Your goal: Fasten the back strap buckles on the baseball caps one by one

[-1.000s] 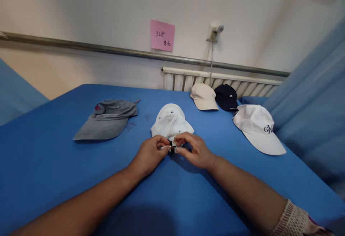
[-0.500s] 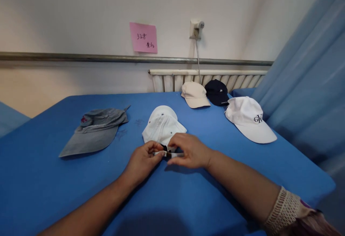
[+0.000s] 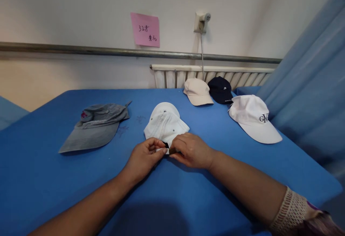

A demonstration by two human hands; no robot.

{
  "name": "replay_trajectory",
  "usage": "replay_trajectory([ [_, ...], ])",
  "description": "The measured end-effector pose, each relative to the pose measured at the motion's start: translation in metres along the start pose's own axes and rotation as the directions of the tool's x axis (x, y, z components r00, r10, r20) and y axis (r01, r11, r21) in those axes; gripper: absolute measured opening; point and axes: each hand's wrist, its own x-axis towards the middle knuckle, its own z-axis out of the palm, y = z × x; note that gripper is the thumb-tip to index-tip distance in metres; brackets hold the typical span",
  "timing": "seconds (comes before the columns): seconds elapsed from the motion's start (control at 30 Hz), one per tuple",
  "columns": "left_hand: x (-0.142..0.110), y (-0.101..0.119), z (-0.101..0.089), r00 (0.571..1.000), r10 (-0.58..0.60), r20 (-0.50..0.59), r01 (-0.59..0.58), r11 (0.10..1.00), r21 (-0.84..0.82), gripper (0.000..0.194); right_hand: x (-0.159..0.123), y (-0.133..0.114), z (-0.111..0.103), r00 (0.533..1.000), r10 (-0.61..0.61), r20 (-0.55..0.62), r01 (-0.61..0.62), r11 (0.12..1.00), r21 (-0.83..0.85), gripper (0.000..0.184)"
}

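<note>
A white cap lies on the blue table with its back towards me. My left hand and my right hand meet at the cap's near edge. Both pinch the cap's back strap, a white band with a small dark buckle, between thumb and fingers. The strap's ends are partly hidden under my fingers.
A grey cap lies at the left. A beige cap, a dark navy cap and a white cap with black letters lie at the back right. Behind stand a radiator, a wall rail and a pink note. Blue curtain hangs at right.
My hands have stayed on the strap and drawn closer together, with the right fingers curling down over the buckle. The view has shifted slightly.
</note>
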Motion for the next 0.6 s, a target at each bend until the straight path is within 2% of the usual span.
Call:
replay_trajectory([
  [0.23, -0.0048, -0.0003, 0.0021, 0.994, 0.081, -0.074, -0.077, 0.996, 0.055, 0.026, -0.0006, -0.0043, 0.0005, 0.997, 0.045, -0.066, -0.043, 0.999, 0.022, 0.015],
  [0.5, -0.006, 0.0016, 0.0041, 0.993, 0.096, -0.074, -0.094, 0.995, 0.027, 0.027, -0.0007, -0.0031, 0.0034, 0.992, 0.022, -0.127, -0.013, 0.998, 0.064, 0.013],
  [0.6, -0.0068, 0.0037, 0.0032, 0.992, 0.113, -0.055, -0.108, 0.99, 0.093, 0.03, -0.0016, -0.0002, 0.0045, 0.985, 0.062, -0.16, -0.046, 0.994, 0.099, 0.011],
])
